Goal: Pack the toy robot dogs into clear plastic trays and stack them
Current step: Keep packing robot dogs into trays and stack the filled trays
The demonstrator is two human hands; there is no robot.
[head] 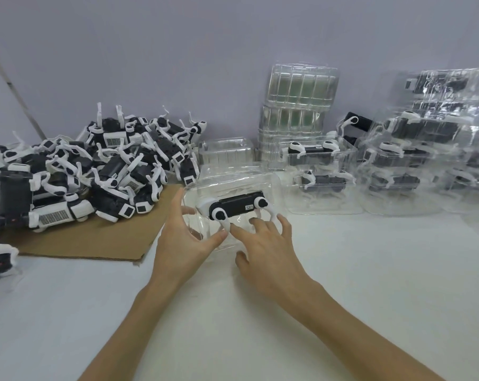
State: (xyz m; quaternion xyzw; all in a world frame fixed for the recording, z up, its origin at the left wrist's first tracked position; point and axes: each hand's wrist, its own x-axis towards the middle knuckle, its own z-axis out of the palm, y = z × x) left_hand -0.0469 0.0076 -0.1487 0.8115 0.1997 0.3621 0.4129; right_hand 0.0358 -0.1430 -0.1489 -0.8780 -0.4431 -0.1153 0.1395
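Both left hand (184, 239) and right hand (267, 244) touch one clear tray (227, 177).

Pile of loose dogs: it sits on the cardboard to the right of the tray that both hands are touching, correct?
Not quite. The head view shows the pile of loose dogs on the cardboard to the left of the tray, not the right. The left hand and right hand are both touching that tray, as you said.
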